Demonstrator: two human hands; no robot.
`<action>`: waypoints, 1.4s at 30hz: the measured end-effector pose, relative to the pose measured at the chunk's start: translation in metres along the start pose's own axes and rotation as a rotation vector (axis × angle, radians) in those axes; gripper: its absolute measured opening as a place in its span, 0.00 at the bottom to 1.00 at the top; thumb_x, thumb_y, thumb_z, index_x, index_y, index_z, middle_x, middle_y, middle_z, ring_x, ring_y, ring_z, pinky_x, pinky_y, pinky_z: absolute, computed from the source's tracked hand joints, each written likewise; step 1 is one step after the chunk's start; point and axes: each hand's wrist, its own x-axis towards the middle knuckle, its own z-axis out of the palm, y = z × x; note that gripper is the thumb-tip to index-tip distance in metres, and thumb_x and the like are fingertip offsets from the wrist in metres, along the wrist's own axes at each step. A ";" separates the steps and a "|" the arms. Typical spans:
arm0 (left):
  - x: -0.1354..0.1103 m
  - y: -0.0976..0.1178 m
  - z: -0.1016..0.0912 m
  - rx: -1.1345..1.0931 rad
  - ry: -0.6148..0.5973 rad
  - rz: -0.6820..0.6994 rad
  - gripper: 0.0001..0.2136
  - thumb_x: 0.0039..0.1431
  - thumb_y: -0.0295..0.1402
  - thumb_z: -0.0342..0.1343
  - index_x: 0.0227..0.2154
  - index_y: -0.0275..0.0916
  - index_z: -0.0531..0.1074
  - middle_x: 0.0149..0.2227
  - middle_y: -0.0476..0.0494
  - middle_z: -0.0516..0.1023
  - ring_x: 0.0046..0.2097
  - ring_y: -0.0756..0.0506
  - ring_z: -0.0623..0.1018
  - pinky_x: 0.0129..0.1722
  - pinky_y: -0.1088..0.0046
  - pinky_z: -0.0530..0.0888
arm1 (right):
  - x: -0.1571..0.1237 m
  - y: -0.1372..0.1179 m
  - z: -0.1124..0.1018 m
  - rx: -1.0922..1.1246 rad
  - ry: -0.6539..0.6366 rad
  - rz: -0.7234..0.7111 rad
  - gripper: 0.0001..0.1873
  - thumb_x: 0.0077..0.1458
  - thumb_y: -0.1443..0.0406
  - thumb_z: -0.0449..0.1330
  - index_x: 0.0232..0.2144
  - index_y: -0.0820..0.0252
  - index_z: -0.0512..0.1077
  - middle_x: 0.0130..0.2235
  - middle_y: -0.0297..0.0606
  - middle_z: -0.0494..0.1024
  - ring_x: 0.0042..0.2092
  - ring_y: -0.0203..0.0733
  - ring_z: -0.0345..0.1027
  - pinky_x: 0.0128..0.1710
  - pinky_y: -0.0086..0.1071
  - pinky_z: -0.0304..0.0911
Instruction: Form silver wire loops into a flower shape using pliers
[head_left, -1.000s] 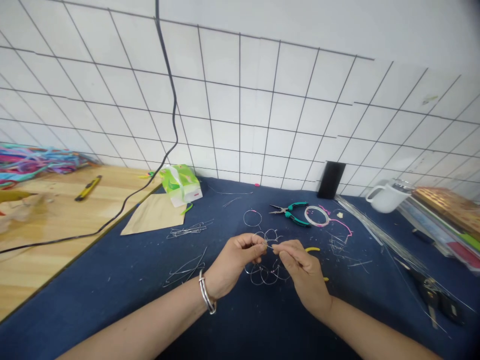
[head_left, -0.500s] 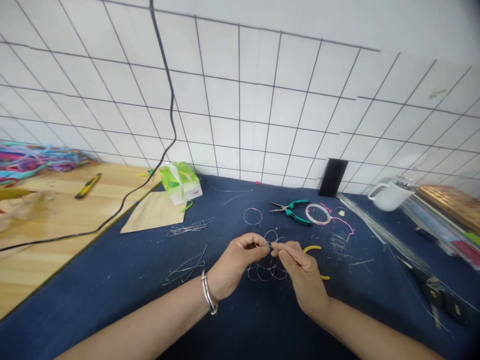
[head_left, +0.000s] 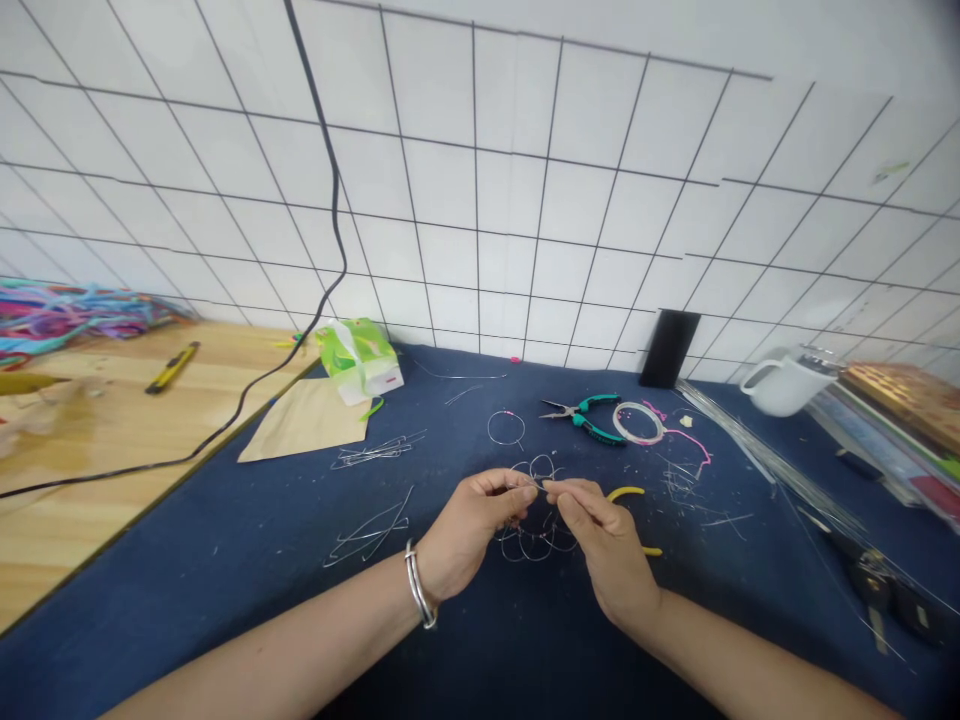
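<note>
My left hand (head_left: 480, 520), with a silver bangle at the wrist, pinches thin silver wire bent into loops. One wire loop (head_left: 541, 467) stands up just beyond the fingertips, and more joined wire loops (head_left: 525, 545) hang below and between the hands. Close by on the right, my right hand (head_left: 607, 540) pinches the same wire between thumb and forefinger. The fingertips of both hands nearly meet. Yellow-handled pliers (head_left: 626, 493) lie partly hidden behind my right hand. A single wire ring (head_left: 506, 428) with a pink bit on top lies beyond the hands.
Teal-handled needle-nose pliers (head_left: 589, 415) and a white ring (head_left: 637, 423) lie at the back right. Bent wire pieces (head_left: 375, 450) are on the left of the dark cloth. A long wire bundle (head_left: 742, 440), a white mug (head_left: 787, 382) and a green tissue pack (head_left: 360, 360) stand around.
My hands stay nearly in place with the fingertips shifting slightly at the wire. The whole view has tilted a little.
</note>
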 end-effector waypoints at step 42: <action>0.006 0.008 -0.006 0.228 0.046 0.014 0.05 0.48 0.31 0.58 0.28 0.35 0.71 0.22 0.49 0.72 0.25 0.52 0.71 0.24 0.77 0.69 | 0.000 -0.010 -0.020 -0.481 -0.151 -0.209 0.15 0.54 0.65 0.54 0.45 0.50 0.68 0.43 0.37 0.71 0.47 0.42 0.62 0.48 0.40 0.59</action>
